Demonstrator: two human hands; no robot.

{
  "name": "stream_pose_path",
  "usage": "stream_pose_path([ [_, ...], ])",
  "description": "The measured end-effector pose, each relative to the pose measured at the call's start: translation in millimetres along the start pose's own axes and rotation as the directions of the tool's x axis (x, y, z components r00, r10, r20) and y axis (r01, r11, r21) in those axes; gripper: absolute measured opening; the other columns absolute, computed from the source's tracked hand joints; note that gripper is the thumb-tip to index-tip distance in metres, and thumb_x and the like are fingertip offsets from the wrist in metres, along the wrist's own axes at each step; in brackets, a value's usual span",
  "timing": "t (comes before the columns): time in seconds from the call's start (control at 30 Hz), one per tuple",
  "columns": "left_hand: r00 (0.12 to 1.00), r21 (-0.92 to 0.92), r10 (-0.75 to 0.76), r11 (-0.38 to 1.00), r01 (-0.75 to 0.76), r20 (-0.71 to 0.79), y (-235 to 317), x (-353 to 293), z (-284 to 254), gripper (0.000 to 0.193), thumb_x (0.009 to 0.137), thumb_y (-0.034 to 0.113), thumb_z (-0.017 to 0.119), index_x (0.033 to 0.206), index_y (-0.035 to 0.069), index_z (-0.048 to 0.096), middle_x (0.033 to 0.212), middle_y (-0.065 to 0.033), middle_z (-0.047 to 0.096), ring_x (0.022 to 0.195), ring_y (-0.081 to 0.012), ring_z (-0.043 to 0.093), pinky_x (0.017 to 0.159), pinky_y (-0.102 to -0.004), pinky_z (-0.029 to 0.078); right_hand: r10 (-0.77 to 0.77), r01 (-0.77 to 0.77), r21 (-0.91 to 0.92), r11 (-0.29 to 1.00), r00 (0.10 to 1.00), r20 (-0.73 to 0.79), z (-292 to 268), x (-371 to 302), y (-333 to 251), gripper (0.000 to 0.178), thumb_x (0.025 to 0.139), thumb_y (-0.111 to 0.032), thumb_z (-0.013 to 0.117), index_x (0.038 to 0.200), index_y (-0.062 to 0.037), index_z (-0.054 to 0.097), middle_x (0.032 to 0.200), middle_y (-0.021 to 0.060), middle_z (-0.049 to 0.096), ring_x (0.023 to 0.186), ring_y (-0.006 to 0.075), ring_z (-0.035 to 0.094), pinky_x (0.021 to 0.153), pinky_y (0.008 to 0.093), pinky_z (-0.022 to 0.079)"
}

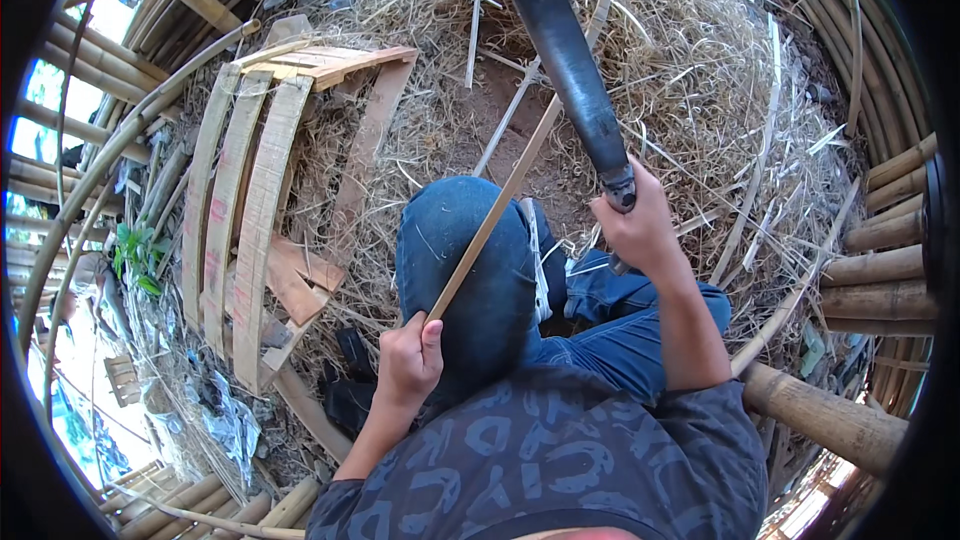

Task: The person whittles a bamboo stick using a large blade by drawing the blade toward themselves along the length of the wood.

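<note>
While the left hand (411,360) clenches the near end of a long thin light-brown strip (500,203), thumb lying along it, the right hand (645,225) is wrapped around the handle of a big dark blade (570,65). Strip runs diagonally from the left hand, over the raised left knee (455,250) in blue jeans, far and to the right, out past the far edge of view. Blade slants far and to the left from the right fist, also cut off by the far edge. The two cross in view, blade in front; can't tell whether they touch. Both hands closed, well apart, left one nearer the body.

Person sits low, dark printed shirt (520,455), right leg folded to the right. Ground ahead is covered in pale curly shavings (690,50), with loose pale strips mixed in; one thin pale strip (508,118) lies just beyond the knee, left of the held strip. Slatted wooden crate (268,225) to the left, tilted, broken-looking, loose board pieces at its near end. Green leafy plant (140,255) farther left; crumpled clear plastic (235,425) near left. Thick bamboo pole (830,417) at near right, stacked bamboo along both sides.
</note>
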State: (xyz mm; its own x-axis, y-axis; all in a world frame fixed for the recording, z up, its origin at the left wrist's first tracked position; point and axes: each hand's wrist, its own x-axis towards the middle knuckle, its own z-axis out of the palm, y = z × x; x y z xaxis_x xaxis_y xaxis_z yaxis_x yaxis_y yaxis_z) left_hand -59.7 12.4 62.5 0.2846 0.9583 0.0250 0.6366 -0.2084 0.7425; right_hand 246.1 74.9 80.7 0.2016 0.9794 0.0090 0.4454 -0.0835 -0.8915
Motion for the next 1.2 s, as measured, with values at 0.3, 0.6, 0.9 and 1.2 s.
stream_pose_path([
  [0.3, 0.999, -0.006, -0.023, 1.0, 0.023, 0.025, 4, 5, 0, 0.038, 0.099, 0.022, 0.049, 0.068, -0.001, 0.048, 0.052, -0.0199, 0.043, 0.048, -0.0415, 0.051, 0.045, -0.0428, 0.037, 0.021, -0.019, -0.023, 1.0, 0.997, 0.07, -13, -3, 11, 0.03, 0.074, 0.0, 0.053, 0.104, 0.0038, 0.056, 0.063, 0.0078, 0.055, 0.058, 0.0136, 0.055, 0.055, 0.0284, 0.043],
  [0.6, 0.999, -0.016, -0.032, 0.999, 0.033, 0.04, 6, 10, -4, 0.042, 0.1, 0.025, 0.045, 0.068, -0.001, 0.049, 0.052, -0.0199, 0.043, 0.048, -0.0415, 0.051, 0.045, -0.0422, 0.037, -0.038, 0.038, 0.001, 0.999, 0.994, 0.101, -8, -6, 8, 0.027, 0.075, -0.002, 0.056, 0.101, 0.0044, 0.055, 0.061, 0.0108, 0.054, 0.055, 0.0169, 0.053, 0.055, 0.0319, 0.044],
  [0.9, 0.995, -0.058, -0.066, 0.996, 0.07, 0.08, 6, 11, -9, 0.044, 0.101, 0.027, 0.044, 0.067, -0.001, 0.047, 0.051, -0.0189, 0.04, 0.046, -0.0393, 0.048, 0.046, -0.0416, 0.035, -0.073, 0.076, -0.037, 0.996, 0.994, 0.078, -7, -13, -3, 0.026, 0.074, -0.001, 0.054, 0.099, 0.0048, 0.055, 0.058, 0.0103, 0.051, 0.052, 0.0147, 0.053, 0.051, 0.0306, 0.042],
  [1.2, 0.901, -0.368, -0.288, 0.839, 0.4, 0.324, -8, -30, -15, 0.049, 0.104, 0.032, 0.039, 0.065, 0.002, 0.042, 0.052, -0.0003, 0.037, 0.047, -0.0092, 0.036, 0.045, -0.0305, 0.029, 0.042, -0.045, -0.161, 0.986, 0.999, -0.018, -36, 1, -21, 0.036, 0.073, -0.002, 0.055, 0.108, 0.0057, 0.055, 0.062, 0.0111, 0.054, 0.055, 0.0154, 0.052, 0.056, 0.0318, 0.044],
])
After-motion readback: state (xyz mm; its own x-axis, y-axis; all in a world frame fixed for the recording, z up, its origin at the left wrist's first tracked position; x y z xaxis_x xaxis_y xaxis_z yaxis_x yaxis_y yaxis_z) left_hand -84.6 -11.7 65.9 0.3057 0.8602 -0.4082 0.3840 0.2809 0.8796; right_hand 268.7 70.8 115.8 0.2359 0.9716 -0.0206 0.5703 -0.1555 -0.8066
